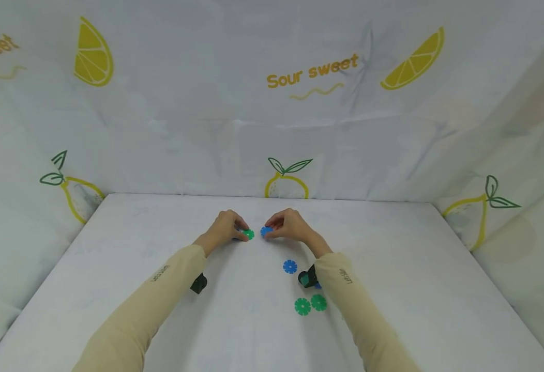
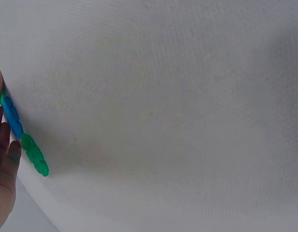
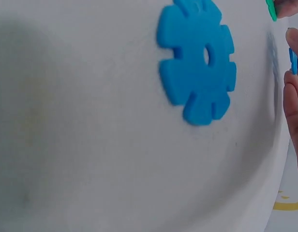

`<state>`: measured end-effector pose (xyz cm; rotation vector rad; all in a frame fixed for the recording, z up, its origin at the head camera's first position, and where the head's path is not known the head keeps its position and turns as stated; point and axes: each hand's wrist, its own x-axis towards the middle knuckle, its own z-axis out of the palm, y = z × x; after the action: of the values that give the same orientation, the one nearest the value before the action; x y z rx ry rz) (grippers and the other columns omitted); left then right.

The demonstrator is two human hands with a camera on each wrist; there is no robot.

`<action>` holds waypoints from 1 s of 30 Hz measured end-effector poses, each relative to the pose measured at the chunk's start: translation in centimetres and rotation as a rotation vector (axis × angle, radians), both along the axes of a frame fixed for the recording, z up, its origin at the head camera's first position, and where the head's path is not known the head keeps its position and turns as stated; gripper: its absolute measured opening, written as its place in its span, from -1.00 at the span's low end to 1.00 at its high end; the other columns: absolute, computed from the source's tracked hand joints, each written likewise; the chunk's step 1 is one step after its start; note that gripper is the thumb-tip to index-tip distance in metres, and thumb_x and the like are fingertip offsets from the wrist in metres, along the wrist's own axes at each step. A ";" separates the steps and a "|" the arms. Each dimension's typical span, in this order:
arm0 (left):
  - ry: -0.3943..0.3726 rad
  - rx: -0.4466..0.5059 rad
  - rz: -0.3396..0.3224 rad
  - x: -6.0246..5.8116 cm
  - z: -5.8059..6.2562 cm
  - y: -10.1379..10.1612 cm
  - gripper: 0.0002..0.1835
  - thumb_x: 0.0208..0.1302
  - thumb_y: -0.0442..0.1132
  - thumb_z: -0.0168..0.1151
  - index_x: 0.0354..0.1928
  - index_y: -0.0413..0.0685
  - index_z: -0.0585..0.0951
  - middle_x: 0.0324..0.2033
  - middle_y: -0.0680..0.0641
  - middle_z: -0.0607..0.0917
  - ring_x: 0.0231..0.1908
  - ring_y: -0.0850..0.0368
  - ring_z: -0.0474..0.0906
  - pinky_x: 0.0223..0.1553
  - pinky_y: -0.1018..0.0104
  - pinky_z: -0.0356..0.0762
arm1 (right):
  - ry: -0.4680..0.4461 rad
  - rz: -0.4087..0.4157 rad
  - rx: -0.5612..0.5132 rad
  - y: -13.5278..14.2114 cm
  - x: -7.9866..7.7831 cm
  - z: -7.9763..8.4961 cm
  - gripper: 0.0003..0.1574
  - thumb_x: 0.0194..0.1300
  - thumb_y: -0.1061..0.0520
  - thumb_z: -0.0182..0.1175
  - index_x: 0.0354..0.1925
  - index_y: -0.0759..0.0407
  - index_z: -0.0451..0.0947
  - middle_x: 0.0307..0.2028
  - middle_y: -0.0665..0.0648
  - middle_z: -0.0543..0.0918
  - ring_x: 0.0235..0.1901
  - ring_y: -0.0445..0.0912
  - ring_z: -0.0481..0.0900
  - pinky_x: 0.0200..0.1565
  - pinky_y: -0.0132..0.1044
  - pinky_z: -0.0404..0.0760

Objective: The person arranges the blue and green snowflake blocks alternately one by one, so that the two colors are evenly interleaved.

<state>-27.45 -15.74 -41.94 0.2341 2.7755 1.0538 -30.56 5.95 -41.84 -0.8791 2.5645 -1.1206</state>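
My left hand (image 1: 223,228) grips a short row of notched plastic discs near the far part of the table. In the left wrist view, a blue disc (image 2: 12,118) sits between a green disc (image 2: 35,154) and another green piece that the fingers partly cover. The head view shows just a green disc (image 1: 248,234) clearly at the left fingertips. Facing it across a small gap, my right hand (image 1: 292,227) pinches a single blue disc (image 1: 266,231) between thumb and fingers. That disc appears edge-on in the right wrist view, as a thin blue edge (image 3: 293,62).
On the white table (image 1: 248,320), a loose blue disc (image 1: 290,266) lies below the right hand. Nearer are two green discs (image 1: 302,306), side by side. Another blue disc (image 1: 318,285) is mostly hidden by the right wrist camera (image 1: 307,278). A lemon-print cloth (image 1: 207,155) rises behind.
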 end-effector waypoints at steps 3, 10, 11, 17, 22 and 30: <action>-0.008 -0.004 0.009 0.0 0.1 0.1 -0.76 -0.02 -0.34 0.50 -0.25 -0.21 0.73 -0.27 -0.09 0.75 -0.12 0.00 0.61 0.04 0.13 0.50 | -0.007 -0.022 0.020 -0.4 0.1 0.0 -0.69 0.02 0.19 0.48 -0.23 0.30 0.70 -0.43 0.07 0.70 -0.47 -0.25 0.54 -0.35 -0.47 0.53; -0.014 -0.005 0.010 0.0 0.3 0.1 -0.77 -0.02 -0.35 0.49 -0.25 -0.21 0.73 -0.28 -0.09 0.75 -0.12 0.00 0.61 0.04 0.13 0.51 | -0.028 -0.055 0.060 -1.4 0.5 0.2 -0.70 0.03 0.19 0.47 -0.23 0.31 0.70 -0.42 0.09 0.71 -0.48 -0.25 0.53 -0.36 -0.48 0.52; -0.015 -0.003 0.012 0.0 0.3 0.1 -0.77 -0.02 -0.35 0.49 -0.25 -0.21 0.73 -0.28 -0.09 0.75 -0.12 0.00 0.61 0.04 0.13 0.50 | -0.029 -0.061 0.067 -1.5 0.5 0.2 -0.70 0.03 0.19 0.47 -0.24 0.30 0.71 -0.43 0.08 0.70 -0.48 -0.25 0.53 -0.36 -0.48 0.52; -0.023 0.001 0.009 0.0 0.4 0.0 -0.77 -0.02 -0.36 0.49 -0.26 -0.22 0.73 -0.27 -0.10 0.75 -0.10 -0.01 0.61 0.05 0.13 0.50 | -0.042 -0.094 0.101 -2.2 0.7 0.4 -0.72 0.02 0.21 0.48 -0.26 0.29 0.71 -0.45 0.07 0.69 -0.49 -0.22 0.51 -0.37 -0.46 0.51; -0.029 0.000 0.014 0.2 0.5 0.0 -0.77 -0.03 -0.37 0.49 -0.26 -0.23 0.72 -0.27 -0.10 0.74 -0.11 -0.01 0.61 0.04 0.13 0.50 | -0.061 -0.114 0.139 -2.7 0.7 0.5 -0.71 0.01 0.19 0.48 -0.24 0.25 0.72 -0.43 0.05 0.68 -0.47 -0.21 0.48 -0.36 -0.48 0.48; -0.028 -0.003 0.027 0.1 0.4 0.2 -0.77 -0.03 -0.37 0.49 -0.26 -0.21 0.73 -0.27 -0.09 0.74 -0.13 0.02 0.60 0.02 0.14 0.51 | -0.081 -0.120 0.172 -2.4 0.5 0.6 -0.66 0.01 0.21 0.48 -0.18 0.24 0.69 -0.40 0.05 0.66 -0.43 -0.18 0.49 -0.31 -0.43 0.52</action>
<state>-27.31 -15.55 -41.54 0.1806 2.7622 1.0513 -30.03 3.56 -41.25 -0.6350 2.6284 -0.9271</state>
